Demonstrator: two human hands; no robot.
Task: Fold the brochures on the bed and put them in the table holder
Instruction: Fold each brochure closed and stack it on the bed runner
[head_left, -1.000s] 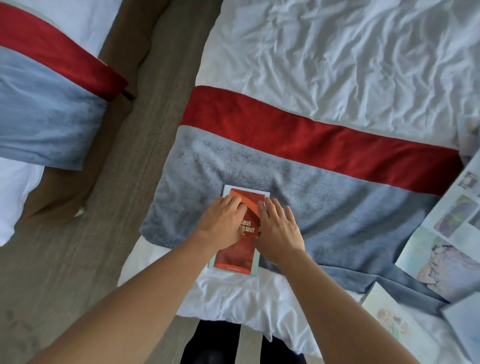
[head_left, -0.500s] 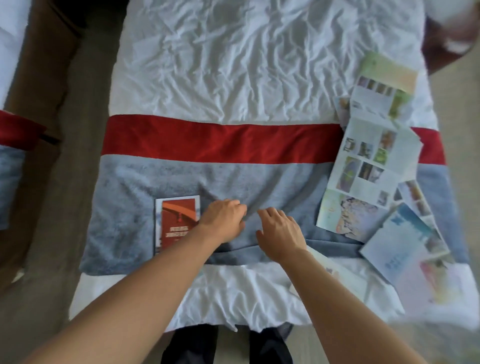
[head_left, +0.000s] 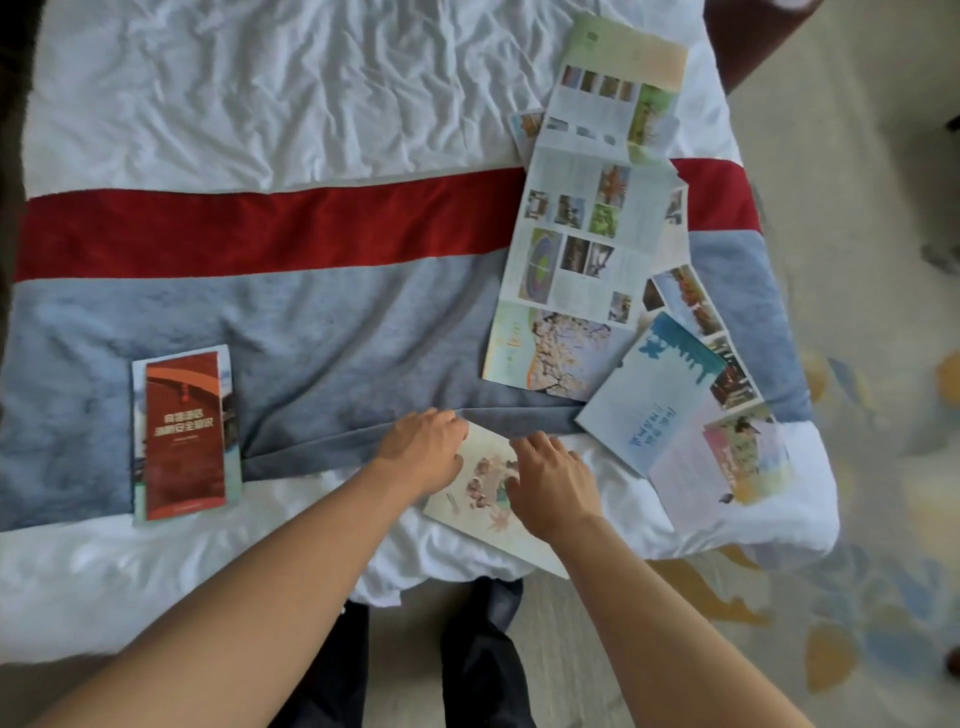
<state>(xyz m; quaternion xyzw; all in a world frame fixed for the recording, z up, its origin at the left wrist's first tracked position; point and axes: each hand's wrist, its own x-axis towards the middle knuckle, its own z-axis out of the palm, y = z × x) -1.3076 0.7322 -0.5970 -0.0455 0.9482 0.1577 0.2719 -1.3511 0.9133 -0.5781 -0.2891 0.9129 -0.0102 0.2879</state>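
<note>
Both hands are down at the near edge of the bed (head_left: 208, 104), over a pale illustrated brochure (head_left: 480, 491) that lies tilted on the white sheet. The left hand (head_left: 423, 449) sits on the brochure's upper left corner, its fingers curled and close together; whether they pinch the paper's edge or merely rest on it, I cannot tell. The right hand (head_left: 553, 486) lies flat on the right part of the same sheet, fingers a little apart and pointing away from the person, palm down on the paper. The printed drawing shows between the two hands.

Well off to the left of the left hand's fingers, a folded red brochure (head_left: 184, 434) lies closed on the grey band of the bed runner (head_left: 337, 338), touched by neither hand. Beyond the right hand's fingertips and to their right, the unfolded brochures (head_left: 582, 234) spread in an overlapping heap across the runner's red stripe and grey band. Nearest the right hand's fingers among them is a blue-and-white leaflet (head_left: 649, 395), just beside but apart. The picture is somewhat blurred, so the print cannot be read. Below the bed edge, dark trouser legs (head_left: 483, 649) stand on the floor.
</note>
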